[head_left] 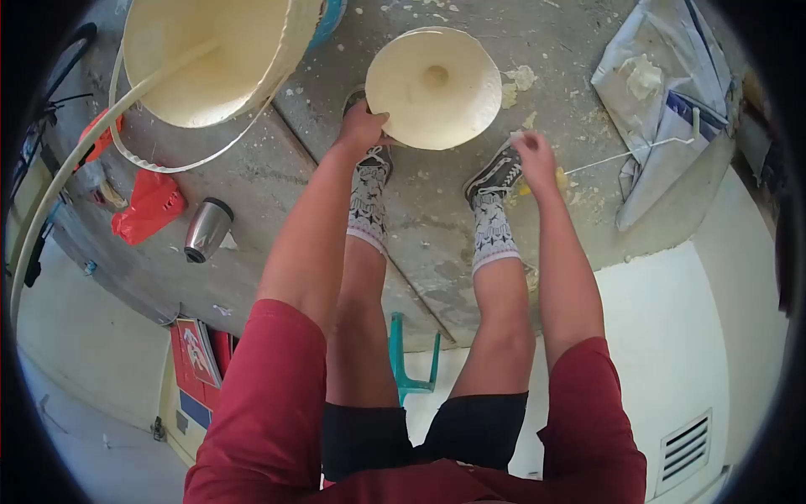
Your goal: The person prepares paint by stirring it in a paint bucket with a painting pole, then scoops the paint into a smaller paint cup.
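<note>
The dish [437,122] is up over the floor [428,197], nr the shoes [495,172], inner face showing. Person's L hand [363,126] grasps its rim, thumb on top; R hand [536,160] is apart from it, fingers drawn together, can't tell if they pinch anything. For a good hold, prob. best to keep the dish level, w/ fingers well under the rim, & bring R hand to the opp. side if it tips

Outward: tub [252,80] toward the floor's far L corner, w/ hose [63,181] dipping in; red bag [149,210] & steel cup [209,228] nr the L edge; wire rod [630,153] beside R hand, reaching onto the sheet [655,76] at the R edge; stool [407,378] past the near edge

Count: 1 dish, 2 hands, 2 shoes, 1 tub, 1 hose, 1 red bag, 1 steel cup, 1 wire rod, 1 sheet, 1 stool
</note>
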A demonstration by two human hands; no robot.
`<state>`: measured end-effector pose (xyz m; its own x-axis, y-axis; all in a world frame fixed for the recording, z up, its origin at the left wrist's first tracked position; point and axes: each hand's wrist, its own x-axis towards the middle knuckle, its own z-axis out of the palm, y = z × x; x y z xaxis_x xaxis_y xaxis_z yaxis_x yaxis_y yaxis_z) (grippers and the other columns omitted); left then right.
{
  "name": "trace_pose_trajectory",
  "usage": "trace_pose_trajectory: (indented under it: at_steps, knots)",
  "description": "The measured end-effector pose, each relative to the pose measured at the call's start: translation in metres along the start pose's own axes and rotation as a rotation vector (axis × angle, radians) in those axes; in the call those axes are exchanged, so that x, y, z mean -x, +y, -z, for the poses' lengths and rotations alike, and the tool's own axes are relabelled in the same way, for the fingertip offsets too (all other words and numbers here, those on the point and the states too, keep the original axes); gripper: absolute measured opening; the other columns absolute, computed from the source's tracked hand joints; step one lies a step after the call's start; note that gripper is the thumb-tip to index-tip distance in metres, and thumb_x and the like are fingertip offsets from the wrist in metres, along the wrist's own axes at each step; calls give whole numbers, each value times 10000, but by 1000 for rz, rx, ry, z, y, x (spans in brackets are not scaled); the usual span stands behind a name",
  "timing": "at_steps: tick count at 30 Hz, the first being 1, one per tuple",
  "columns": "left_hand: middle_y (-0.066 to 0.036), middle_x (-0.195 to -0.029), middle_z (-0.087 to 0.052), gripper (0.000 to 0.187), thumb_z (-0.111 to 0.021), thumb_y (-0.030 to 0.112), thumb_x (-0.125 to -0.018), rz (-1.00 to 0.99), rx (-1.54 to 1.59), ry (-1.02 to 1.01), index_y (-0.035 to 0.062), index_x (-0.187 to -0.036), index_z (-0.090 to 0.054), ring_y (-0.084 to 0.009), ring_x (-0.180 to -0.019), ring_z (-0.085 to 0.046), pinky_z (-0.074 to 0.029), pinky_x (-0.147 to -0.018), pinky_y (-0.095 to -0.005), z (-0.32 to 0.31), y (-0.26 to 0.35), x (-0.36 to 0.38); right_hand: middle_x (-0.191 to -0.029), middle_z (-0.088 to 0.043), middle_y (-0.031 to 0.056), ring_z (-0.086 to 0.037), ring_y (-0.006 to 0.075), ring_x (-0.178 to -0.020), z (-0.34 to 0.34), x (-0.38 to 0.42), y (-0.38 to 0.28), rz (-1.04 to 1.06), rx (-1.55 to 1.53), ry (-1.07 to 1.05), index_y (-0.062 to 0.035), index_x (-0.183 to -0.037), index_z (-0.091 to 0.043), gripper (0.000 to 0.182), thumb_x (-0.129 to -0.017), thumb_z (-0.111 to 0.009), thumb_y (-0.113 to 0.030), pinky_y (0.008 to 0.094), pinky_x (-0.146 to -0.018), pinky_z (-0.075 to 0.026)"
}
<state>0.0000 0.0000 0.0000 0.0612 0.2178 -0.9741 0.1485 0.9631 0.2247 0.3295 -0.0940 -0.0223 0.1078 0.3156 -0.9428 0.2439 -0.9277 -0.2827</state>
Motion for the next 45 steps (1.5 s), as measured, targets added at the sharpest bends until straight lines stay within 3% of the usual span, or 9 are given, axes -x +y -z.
trace_pose_trajectory:
  at_steps: [3,5,15,20,26,29,32,35,45]
  knots:
    - [-136,-1224,-486,405,-482,30,-879,-1,-4,69,32,-1277,-406,-263,-1067,-551,-574,-771,-390,25,-6,9,-1297,-435,153,-363,267,-1271,-83,17,-72,74,-118,158,-52,-1303,-386,693,-722,-704,-255,411,-1047,-260]
    - [-152,-1161,-529,390,-501,24,-861,-115,84,17,-34,-1237,-416,-269,-1004,-588,-573,-782,-373,18,1,12,-1168,-528,152,-414,291,-1221,-100,27,-91,572,306,875,-50,-1227,-451,635,-683,-709,-252,455,-1044,-254]
    - [-144,-1092,-596,422,-490,235,-924,-162,161,-73,-45,-1237,-441,-228,-982,-601,-503,-810,-323,-17,45,68,-794,-612,84,-583,264,-828,-108,53,-103,1085,542,476,-77,-826,-596,177,-754,-668,-222,443,-854,-405]
    - [-105,-1095,-603,380,-464,264,-940,-543,54,-273,14,-1227,-477,-213,-1031,-554,-416,-899,-333,-51,33,208,-738,-618,66,-557,188,-644,-39,40,-142,476,32,724,-27,-818,-604,371,-841,-633,-397,307,-600,-450]
    - [-143,-975,-629,300,-560,156,-835,-202,-336,-711,23,-1103,-560,-259,-875,-620,-476,-792,-362,-114,-38,211,-841,-649,136,-615,196,-827,3,-26,-137,118,-911,414,29,-903,-657,459,-846,-617,-425,336,-705,-478]
    - [-170,-990,-618,325,-557,194,-816,-173,-627,-804,33,-1098,-558,-317,-913,-600,-471,-800,-400,-131,-56,192,-868,-649,171,-617,249,-823,16,-92,-83,101,45,694,62,-859,-653,526,-845,-594,-461,362,-749,-462]
    - [-180,-1005,-611,359,-558,227,-793,-201,-780,-683,28,-1091,-550,-346,-956,-581,-454,-835,-429,-133,-65,184,-852,-638,226,-598,329,-801,5,-73,-98,114,130,557,89,-827,-644,619,-828,-570,-526,388,-773,-443]
    - [-195,-1028,-597,378,-565,230,-775,-164,-833,-656,31,-1095,-537,-363,-989,-561,-440,-861,-433,-134,-72,181,-826,-632,234,-588,317,-763,-3,-87,-69,195,-485,463,97,-824,-638,638,-815,-577,-538,385,-756,-439]
    - [-216,-1132,-548,468,-574,247,-772,-132,-847,-685,28,-1178,-497,-368,-1062,-529,-422,-913,-433,-135,-65,171,-772,-650,141,-597,192,-757,-5,-81,-60,106,-655,424,64,-829,-662,519,-820,-629,-453,349,-728,-457]
